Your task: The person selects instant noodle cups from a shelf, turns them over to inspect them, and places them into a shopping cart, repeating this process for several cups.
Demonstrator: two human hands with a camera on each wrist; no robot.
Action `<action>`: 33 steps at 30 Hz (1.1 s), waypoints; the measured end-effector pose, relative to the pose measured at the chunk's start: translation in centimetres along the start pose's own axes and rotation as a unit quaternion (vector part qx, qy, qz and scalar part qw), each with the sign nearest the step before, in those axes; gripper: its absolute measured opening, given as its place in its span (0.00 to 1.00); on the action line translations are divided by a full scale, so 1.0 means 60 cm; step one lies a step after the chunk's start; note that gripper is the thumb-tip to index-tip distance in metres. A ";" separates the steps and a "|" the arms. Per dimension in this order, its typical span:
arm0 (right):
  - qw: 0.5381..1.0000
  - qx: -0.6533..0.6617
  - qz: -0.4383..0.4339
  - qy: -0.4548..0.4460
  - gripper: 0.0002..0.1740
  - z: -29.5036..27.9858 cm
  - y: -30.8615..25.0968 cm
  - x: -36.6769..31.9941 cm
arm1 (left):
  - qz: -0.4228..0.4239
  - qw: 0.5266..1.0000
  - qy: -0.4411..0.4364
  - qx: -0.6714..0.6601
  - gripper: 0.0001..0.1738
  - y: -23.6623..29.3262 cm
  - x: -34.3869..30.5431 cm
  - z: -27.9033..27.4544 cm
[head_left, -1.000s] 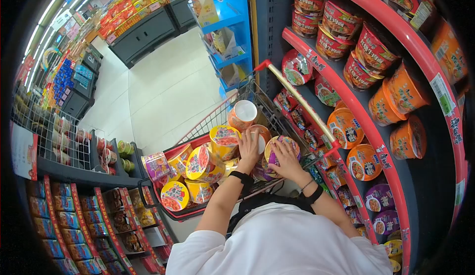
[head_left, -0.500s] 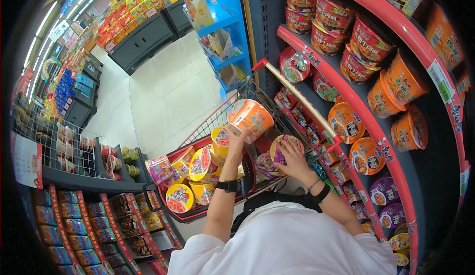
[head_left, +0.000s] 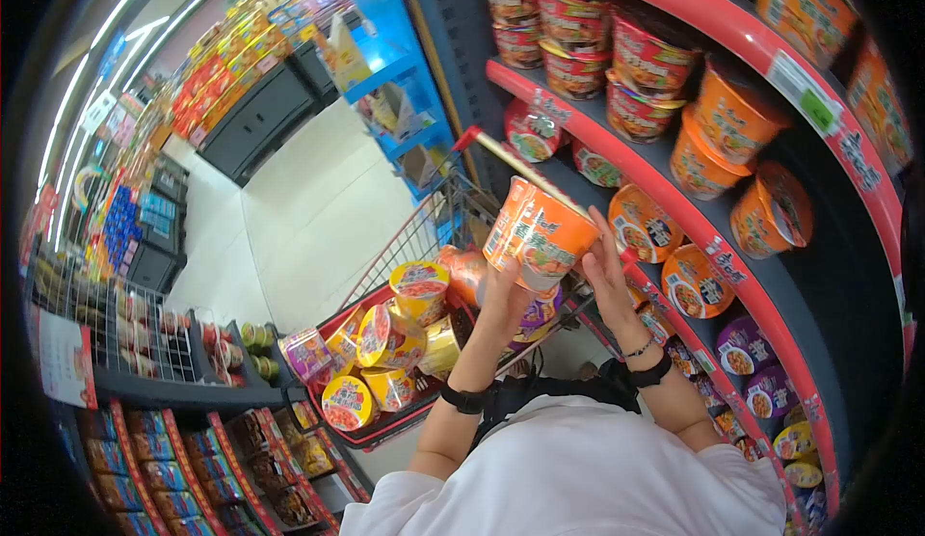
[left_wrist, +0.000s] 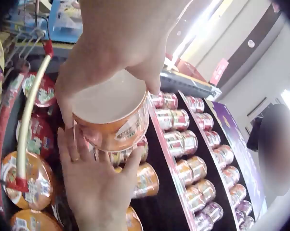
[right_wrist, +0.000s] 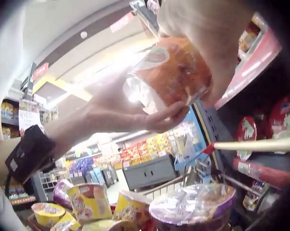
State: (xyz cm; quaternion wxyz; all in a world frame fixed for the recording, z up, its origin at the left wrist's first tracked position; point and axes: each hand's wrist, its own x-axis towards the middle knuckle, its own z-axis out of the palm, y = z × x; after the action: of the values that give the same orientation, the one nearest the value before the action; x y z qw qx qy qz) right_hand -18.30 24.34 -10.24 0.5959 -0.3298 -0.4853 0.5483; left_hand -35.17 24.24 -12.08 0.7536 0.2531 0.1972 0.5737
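Note:
Above the shopping cart, an orange instant noodle tub is held tilted between both hands. My left hand grips it around the base, which shows white in the left wrist view. On its other end is my right hand, fingers against one side and the thumb on the other. Below, a purple noodle tub lies in the cart, partly hidden by the hands in the head view. Another orange tub lies beside several yellow tubs in the cart.
The red-rimmed cart stands against the noodle shelf, its pale handle close behind the held tub. Red, orange and purple tubs fill the curved red-edged shelves on the right. A blue rack stands beyond the cart.
My left hand has carried the orange tub right and up from over the cart. The right hand has left the purple tub and now holds the orange one. The head view has turned slightly.

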 end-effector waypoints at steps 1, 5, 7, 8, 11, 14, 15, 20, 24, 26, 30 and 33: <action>1.000 -0.026 -0.004 0.013 0.37 -0.008 -0.019 -0.004 | -0.009 1.000 -0.009 0.000 0.40 -0.014 0.002 0.013; 0.995 0.081 -0.015 0.061 0.40 -0.048 -0.060 -0.033 | -0.008 0.998 0.019 0.057 0.54 -0.047 0.001 0.075; 0.988 0.124 -0.011 0.096 0.40 -0.075 -0.074 -0.055 | -0.032 0.983 0.013 0.181 0.55 -0.067 -0.002 0.089; 0.984 0.154 -0.014 0.086 0.40 -0.094 -0.073 -0.068 | 0.011 0.980 -0.037 0.193 0.58 -0.082 0.003 0.100; 0.978 0.164 -0.056 0.113 0.43 -0.134 -0.103 -0.105 | 0.044 0.952 -0.145 0.265 0.61 -0.097 0.017 0.139; 0.966 -0.012 -0.155 0.206 0.50 -0.178 -0.153 -0.136 | 0.182 0.918 -0.167 0.310 0.59 -0.105 0.037 0.225; 0.964 -0.016 -0.161 0.209 0.50 -0.187 -0.177 -0.141 | 0.204 0.894 -0.182 0.354 0.56 -0.110 0.047 0.239; 0.906 -0.156 -0.283 0.272 0.46 -0.221 -0.273 -0.140 | 0.284 0.815 -0.224 0.453 0.40 -0.149 0.088 0.326; 0.895 -0.188 -0.276 0.294 0.43 -0.283 -0.294 -0.110 | 0.301 0.805 -0.195 0.473 0.36 -0.187 0.121 0.376; 0.889 -0.219 -0.268 0.298 0.41 -0.297 -0.307 -0.090 | 0.311 0.800 -0.176 0.482 0.35 -0.205 0.139 0.387; 0.883 -0.222 -0.305 0.278 0.38 -0.318 -0.318 -0.045 | 0.288 0.832 -0.148 0.451 0.37 -0.243 0.186 0.396; 0.884 -0.242 -0.286 0.280 0.37 -0.351 -0.296 -0.030 | 0.306 0.830 -0.128 0.448 0.38 -0.245 0.197 0.398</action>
State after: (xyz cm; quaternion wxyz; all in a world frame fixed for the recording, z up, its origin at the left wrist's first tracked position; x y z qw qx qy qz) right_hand 7.52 22.30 -0.77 0.7396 -0.4501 -0.4892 0.1049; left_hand -6.78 28.80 -2.12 0.3619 0.6816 0.2470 0.5860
